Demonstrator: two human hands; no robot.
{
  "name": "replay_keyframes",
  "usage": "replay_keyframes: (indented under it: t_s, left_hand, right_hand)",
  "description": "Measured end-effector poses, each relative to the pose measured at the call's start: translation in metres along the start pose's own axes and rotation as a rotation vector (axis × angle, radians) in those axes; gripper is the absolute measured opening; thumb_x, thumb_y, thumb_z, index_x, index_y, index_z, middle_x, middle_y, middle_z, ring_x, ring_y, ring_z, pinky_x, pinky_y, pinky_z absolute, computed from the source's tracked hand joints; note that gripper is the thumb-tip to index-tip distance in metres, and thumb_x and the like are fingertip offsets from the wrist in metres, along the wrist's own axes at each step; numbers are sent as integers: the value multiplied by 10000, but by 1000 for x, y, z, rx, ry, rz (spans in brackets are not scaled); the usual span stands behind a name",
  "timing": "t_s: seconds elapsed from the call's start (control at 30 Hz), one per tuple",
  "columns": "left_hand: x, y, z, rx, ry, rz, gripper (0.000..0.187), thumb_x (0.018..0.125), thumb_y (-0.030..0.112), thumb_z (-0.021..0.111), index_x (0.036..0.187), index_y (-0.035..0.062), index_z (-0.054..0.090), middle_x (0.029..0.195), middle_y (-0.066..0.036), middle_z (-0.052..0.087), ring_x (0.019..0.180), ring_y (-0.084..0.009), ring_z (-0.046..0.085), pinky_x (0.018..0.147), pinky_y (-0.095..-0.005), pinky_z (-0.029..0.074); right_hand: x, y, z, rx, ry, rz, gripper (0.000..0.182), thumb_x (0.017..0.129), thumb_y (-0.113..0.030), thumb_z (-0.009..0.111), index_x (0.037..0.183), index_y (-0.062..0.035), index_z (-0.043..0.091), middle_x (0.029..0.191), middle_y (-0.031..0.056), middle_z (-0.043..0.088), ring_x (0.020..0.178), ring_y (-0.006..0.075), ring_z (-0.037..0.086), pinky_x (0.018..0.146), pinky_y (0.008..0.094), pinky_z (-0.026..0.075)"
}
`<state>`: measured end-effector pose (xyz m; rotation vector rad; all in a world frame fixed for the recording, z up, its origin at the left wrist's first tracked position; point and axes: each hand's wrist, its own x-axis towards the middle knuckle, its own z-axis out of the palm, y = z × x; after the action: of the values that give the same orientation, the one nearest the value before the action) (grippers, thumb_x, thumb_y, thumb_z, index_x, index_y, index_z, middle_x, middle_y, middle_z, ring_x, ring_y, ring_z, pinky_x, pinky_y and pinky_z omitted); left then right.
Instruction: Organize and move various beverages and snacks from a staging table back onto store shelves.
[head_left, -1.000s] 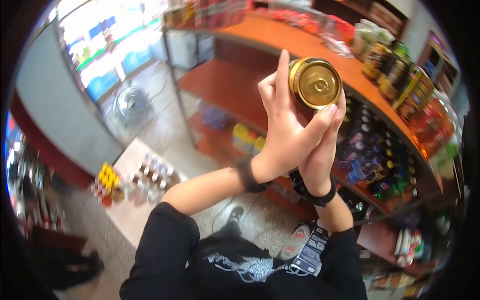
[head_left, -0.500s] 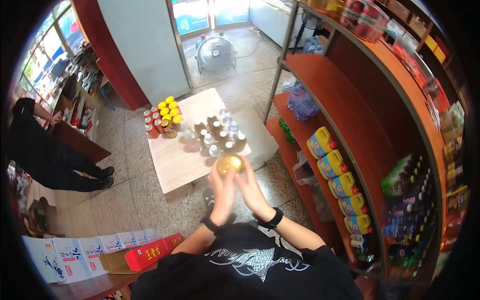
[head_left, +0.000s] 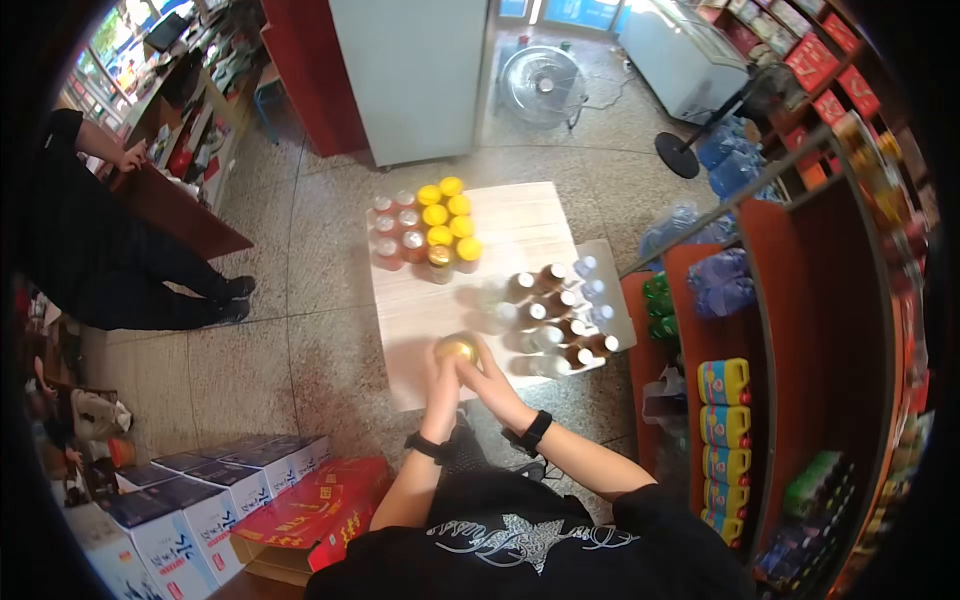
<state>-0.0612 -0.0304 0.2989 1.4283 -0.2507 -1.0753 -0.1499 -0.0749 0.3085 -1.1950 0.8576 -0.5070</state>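
Observation:
Both of my hands are wrapped around a gold-topped can (head_left: 458, 349), held over the front left part of the light wooden table (head_left: 415, 315). My left hand (head_left: 441, 388) grips its left side and my right hand (head_left: 486, 380) its right. The lower part of the can is hidden by my fingers. A similar gold-topped can (head_left: 439, 262) stands further back on the table, beside several yellow-lidded containers (head_left: 434, 215) and several red cans (head_left: 386, 250). To the right are several dark bottles with white caps (head_left: 537, 315) and several clear bottles (head_left: 543, 340).
A shelf unit (head_left: 735, 225) with yellow jugs (head_left: 724, 425) rises on my right. White boxes (head_left: 195, 505) and a red carton (head_left: 310, 510) lie at front left. A person in black (head_left: 110, 240) stands left; a floor fan (head_left: 543, 88) stands behind the table.
My view has turned to the right and the table appears nearer. The can, still between both hands, has come over the table's front left part.

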Motion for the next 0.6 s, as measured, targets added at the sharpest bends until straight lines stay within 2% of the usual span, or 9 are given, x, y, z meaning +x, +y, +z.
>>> replay_keyframes:
  t_s: [0.03,0.07,0.17,0.2,0.23,0.33,0.4,0.5,0.6]
  left_hand:
    - [20,-2,-9,-85,62,-34,406,866,257,454,1203,73,324,1114,-121,393,931,-187,504,685,-286,475]
    - [37,-6,-16,-92,122,-102,406,876,285,445,1189,58,321,1065,-111,440,919,-182,511,667,-278,474]
    - [91,-21,-38,-33,173,-146,440,864,315,488,1182,48,343,1097,-115,427,929,-173,506,670,-276,472]
    - [112,-30,-49,-30,181,-167,440,864,315,488,1182,48,343,1097,-115,427,929,-173,506,670,-276,472]
    - [134,-39,-59,-18,135,-172,450,862,308,498,1194,48,343,1106,-111,423,937,-171,502,685,-275,469]
    - [191,-65,-76,77,111,-149,464,863,293,505,1223,52,337,1119,-102,423,949,-168,497,711,-272,460]
    - [219,-73,-81,170,115,-157,468,877,276,487,1263,70,320,1139,-93,423,952,-165,492,746,-270,448]
    - [254,-75,-86,111,59,-207,459,876,283,490,1257,83,333,1148,-89,424,952,-163,492,737,-276,453]
    - [276,-75,-84,111,50,-192,462,872,291,497,1258,99,330,1140,-89,435,947,-175,499,713,-284,465]
  right_hand:
    - [19,4,11,120,-22,74,621,870,-286,495,1334,-11,187,1273,187,359,1164,221,376,930,285,333]
    - [38,7,17,180,-72,211,589,881,-239,464,1363,-118,149,1283,106,345,1152,173,365,868,293,401]
    - [95,47,35,229,-65,273,561,887,-236,450,1356,-109,170,1253,90,368,1098,164,411,863,292,398]
    - [116,71,39,257,-43,232,632,869,-278,501,1351,-64,154,1180,140,425,1015,180,474,801,262,424]
    - [130,72,43,256,-42,249,632,869,-278,501,1351,-64,154,1180,140,425,1015,180,474,801,262,424]
    - [178,79,51,412,55,482,658,862,-272,509,1360,-87,121,1135,88,453,912,138,506,752,271,446]
    - [208,92,54,395,74,484,655,861,-271,509,1357,-77,129,1136,88,455,899,139,507,741,268,446]
    - [241,122,50,384,40,443,633,859,-268,505,1342,-40,166,1130,89,461,903,137,496,735,265,439]
    - [265,146,51,426,178,433,563,845,-293,514,1277,-20,279,1106,85,480,952,140,477,772,277,419]
